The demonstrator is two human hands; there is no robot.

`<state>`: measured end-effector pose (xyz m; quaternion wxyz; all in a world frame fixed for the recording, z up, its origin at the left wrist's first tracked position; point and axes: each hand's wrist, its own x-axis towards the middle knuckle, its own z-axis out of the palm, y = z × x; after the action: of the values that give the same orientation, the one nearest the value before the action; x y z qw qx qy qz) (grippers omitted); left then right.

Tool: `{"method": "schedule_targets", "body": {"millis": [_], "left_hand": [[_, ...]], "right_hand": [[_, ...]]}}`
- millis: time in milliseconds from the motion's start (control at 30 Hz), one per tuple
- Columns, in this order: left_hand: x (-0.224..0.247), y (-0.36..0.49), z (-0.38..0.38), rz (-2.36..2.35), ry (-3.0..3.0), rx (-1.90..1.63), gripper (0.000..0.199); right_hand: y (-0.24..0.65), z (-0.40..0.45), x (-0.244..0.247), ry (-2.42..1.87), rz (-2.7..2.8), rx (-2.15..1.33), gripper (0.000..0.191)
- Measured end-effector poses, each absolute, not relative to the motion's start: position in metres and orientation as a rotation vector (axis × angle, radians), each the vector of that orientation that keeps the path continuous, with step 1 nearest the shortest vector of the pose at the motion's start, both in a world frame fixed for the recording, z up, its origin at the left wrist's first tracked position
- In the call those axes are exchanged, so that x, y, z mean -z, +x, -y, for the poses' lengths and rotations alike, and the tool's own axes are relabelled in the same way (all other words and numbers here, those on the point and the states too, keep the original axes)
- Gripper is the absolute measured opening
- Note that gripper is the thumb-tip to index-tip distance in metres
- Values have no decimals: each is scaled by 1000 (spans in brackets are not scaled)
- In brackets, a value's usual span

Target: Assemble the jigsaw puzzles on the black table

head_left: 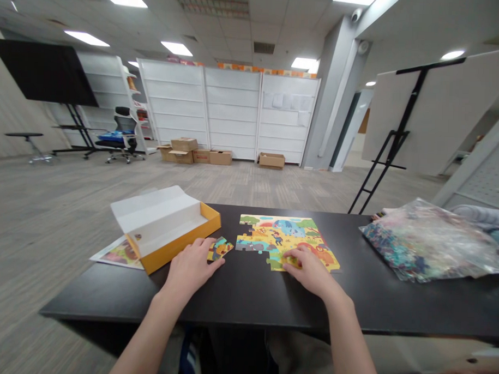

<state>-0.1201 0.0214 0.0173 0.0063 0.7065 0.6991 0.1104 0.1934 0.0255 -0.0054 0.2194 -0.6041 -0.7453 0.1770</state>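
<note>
A partly assembled jigsaw puzzle [278, 237] with bright cartoon animals lies flat on the black table, with a gap in its lower left part. Thumb and fingers of my right hand [307, 270] close on a yellow-green puzzle piece [290, 260] at the puzzle's lower edge. To the left of the puzzle, my left hand [191, 264] has its thumb and fingers around loose puzzle pieces [218, 249] in yellow and blue. Whether these pieces overlap or join, I cannot tell. Parts of them are hidden under the fingers.
An open yellow box [182, 243] with a white inside stands left of my left hand, on a printed sheet [120, 253]. Clear plastic bags [431, 240] of small colourful pieces lie at the right. The table's front edge [244, 324] runs close to my forearms.
</note>
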Motion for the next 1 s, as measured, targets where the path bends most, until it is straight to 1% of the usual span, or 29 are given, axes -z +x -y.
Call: {"method": "schedule_targets", "body": {"millis": [100,167,233,333,433,567,633,767,1000], "left_hand": [[-16,-123,-23,-2151,2206,-427,45],[-15,-123,-25,-2075,2261,-554,44],[-14,-121,-27,-1871,2355,-741,42],[-13,-111,-28,-1448,2421,-937,50],[-12,-99,-26,-1242,2390,-923,57],[-8,-92,-23,-1187,2334,-851,61],[-7,-91,-22,-1158,2306,-770,56],[-8,-91,-20,-1127,2262,-675,36],[-11,-88,-21,-1063,2214,-759,38]], "right_hand": [[193,-25,5,-1672,2063,-496,23],[193,-26,5,-1675,2065,-497,23],[194,-26,5,-1675,2068,-499,24],[194,-25,5,-1660,2075,-502,24],[195,-25,4,-1647,2076,-504,23],[194,-24,4,-1654,2081,-506,22],[194,-24,4,-1664,2089,-499,22],[193,-24,4,-1669,2094,-486,22],[191,-23,2,-1680,2077,-473,21]]}}
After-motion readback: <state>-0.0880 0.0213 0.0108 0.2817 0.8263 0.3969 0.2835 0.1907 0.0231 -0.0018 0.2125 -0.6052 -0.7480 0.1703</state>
